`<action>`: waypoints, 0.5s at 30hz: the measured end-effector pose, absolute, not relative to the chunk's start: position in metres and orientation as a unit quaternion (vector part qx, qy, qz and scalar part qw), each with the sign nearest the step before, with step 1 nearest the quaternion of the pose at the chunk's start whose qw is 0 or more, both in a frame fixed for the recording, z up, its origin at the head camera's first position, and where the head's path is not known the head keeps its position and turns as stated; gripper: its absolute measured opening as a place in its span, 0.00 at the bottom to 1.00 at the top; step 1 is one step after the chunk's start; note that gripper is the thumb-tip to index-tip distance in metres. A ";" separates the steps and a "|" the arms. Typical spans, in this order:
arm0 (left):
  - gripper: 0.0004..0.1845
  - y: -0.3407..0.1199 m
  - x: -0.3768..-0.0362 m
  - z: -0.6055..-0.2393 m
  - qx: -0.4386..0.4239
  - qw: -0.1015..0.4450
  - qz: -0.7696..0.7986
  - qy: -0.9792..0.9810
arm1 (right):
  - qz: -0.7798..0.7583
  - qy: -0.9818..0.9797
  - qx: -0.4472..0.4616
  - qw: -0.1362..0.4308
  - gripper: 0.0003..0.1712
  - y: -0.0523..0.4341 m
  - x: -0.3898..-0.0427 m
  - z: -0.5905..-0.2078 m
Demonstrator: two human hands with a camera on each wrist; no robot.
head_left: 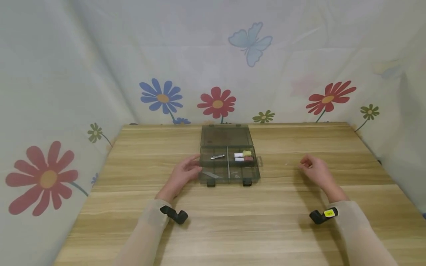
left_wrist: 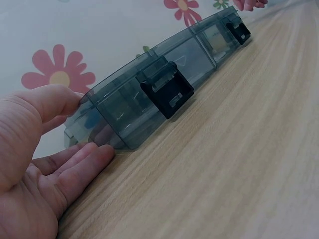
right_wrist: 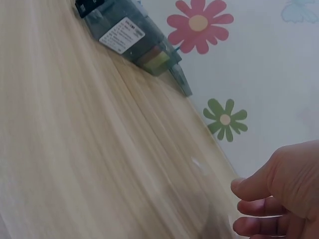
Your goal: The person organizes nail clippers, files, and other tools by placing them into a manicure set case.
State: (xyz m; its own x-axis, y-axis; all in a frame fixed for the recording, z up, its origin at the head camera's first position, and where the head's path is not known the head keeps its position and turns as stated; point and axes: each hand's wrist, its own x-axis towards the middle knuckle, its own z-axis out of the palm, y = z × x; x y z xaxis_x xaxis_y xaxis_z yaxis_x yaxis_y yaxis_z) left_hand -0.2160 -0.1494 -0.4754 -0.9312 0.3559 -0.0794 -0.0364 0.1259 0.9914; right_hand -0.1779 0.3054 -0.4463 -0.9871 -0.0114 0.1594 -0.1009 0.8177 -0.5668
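The left hand [head_left: 182, 176] is resting at the left end of the smoky transparent compartment box [head_left: 229, 163], fingers [left_wrist: 75, 164] straight and relaxed, the thumb touching the box's upper edge and the fingertips lying against its lower corner — nothing is being gripped. The box is sitting open near the middle of the wooden table [head_left: 233, 221], its lid [head_left: 225, 136] lying back toward the flowered cloth [head_left: 50, 111]. Inside, a metal nail clipper [head_left: 217, 156] is lying in the left compartment, small white, yellow and pink pieces [head_left: 243, 156] in the right. A white label [right_wrist: 122, 36] is showing on the box's right end — its print is too small to read. Well apart, the right hand [head_left: 315, 170] is hovering with fingers loosely curled, holding nothing.
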 end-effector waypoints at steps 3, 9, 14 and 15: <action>0.32 -0.150 -0.220 -0.486 0.104 0.143 0.651 0.738 | 0.295 -0.953 0.014 0.061 0.09 0.310 -0.178 -0.449; 0.33 -0.151 -0.223 -0.495 0.102 0.126 0.648 0.744 | 0.295 -0.955 -0.009 0.024 0.14 0.316 -0.179 -0.452; 0.32 -0.150 -0.223 -0.494 0.103 0.123 0.647 0.745 | 0.295 -0.955 -0.021 0.020 0.14 0.320 -0.180 -0.455; 0.32 -0.150 -0.223 -0.494 0.103 0.124 0.646 0.746 | 0.294 -0.955 -0.023 0.021 0.14 0.320 -0.180 -0.456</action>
